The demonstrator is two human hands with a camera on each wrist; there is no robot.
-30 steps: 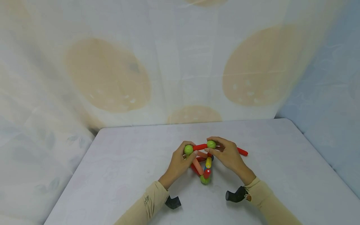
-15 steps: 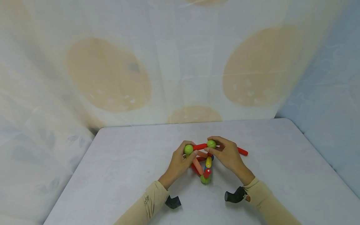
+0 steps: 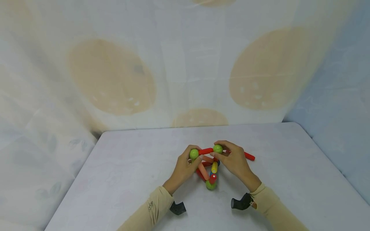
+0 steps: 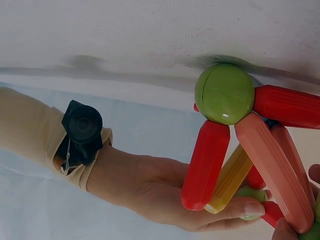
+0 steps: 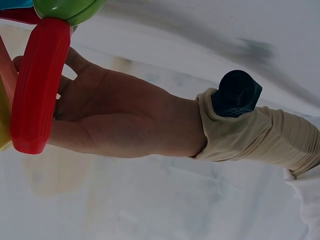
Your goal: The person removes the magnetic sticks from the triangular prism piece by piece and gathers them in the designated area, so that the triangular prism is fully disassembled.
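Observation:
A small frame of coloured rods and green balls stands on the table (image 3: pixel 130 166). My left hand (image 3: pixel 190 159) pinches the left green ball (image 3: pixel 194 154) at the top. My right hand (image 3: pixel 219 154) pinches the right green ball (image 3: pixel 217 149). A short red rod (image 3: pixel 206 150) joins the two balls. A salmon rod (image 3: pixel 203 170) and a yellow rod (image 3: pixel 214 167) slope down to a third green ball (image 3: pixel 210 185) near me. Another red rod (image 3: pixel 249 156) pokes out past my right hand. In the left wrist view a green ball (image 4: pixel 225 94) joins red and salmon rods (image 4: pixel 272 170).
A pale cloth with large tan circles (image 3: pixel 111 77) hangs behind and beside the table. The table's far edge runs just behind the structure, and its left and right edges slope toward me. Black wrist cameras (image 3: pixel 241 202) sit on both beige sleeves.

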